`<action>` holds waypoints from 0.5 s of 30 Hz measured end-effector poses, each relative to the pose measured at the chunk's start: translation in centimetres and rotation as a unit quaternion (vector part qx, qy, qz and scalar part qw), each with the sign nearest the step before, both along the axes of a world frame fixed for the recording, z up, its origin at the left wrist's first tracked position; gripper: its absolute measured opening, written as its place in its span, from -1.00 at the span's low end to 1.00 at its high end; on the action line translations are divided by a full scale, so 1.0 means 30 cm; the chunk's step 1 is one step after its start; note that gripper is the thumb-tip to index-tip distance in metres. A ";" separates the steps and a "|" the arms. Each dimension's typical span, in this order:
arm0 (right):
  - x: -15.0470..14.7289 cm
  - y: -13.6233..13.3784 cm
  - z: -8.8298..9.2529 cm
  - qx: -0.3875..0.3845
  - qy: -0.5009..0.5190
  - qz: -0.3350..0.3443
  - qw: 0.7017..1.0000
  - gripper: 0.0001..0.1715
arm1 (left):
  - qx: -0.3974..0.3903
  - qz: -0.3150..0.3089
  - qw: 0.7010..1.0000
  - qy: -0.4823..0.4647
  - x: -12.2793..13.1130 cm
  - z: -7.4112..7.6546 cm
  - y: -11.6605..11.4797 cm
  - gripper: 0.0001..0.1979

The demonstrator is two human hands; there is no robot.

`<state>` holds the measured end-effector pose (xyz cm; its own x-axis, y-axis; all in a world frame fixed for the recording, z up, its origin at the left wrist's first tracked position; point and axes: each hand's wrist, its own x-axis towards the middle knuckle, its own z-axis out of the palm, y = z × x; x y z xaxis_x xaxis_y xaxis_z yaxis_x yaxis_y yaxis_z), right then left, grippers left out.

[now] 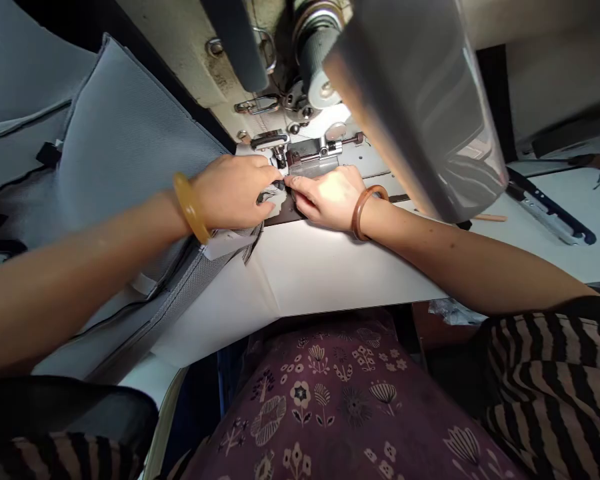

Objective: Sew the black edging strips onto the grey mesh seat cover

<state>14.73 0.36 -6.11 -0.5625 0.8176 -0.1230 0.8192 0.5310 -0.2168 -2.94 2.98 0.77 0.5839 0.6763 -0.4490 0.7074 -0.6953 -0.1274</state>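
A large grey woven fabric panel (130, 153) spreads away to the left, and its edge runs in under my hands. My left hand (233, 193) pinches a folded fabric edge (273, 200) close to the steel presser foot (280, 148) of a sewing machine. My right hand (327, 198) lies on the dark machine bed (285, 217), with its fingertips pressing against the same fold from the right. The needle and the fabric directly beneath it are mostly hidden by my fingers.
The sewing machine's head (415, 107) overhangs my right hand, and a thread tension assembly (315, 60) sits behind it. A white table (340, 267) surrounds the bed. A metal guide (550, 207) lies at the right. A striped sleeve (555, 380) and purple floral clothing (330, 393) fill the bottom.
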 end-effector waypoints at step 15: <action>0.001 0.014 0.046 0.002 -0.059 0.062 0.996 -0.44 | -0.007 -0.049 0.999 0.023 -0.025 -0.009 0.010 -0.52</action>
<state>14.76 0.77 -4.72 -0.6416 0.7428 -0.1910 0.7664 0.6308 -0.1212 -3.69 3.29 0.50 0.6256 0.6108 -0.4853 0.6297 -0.7626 -0.1482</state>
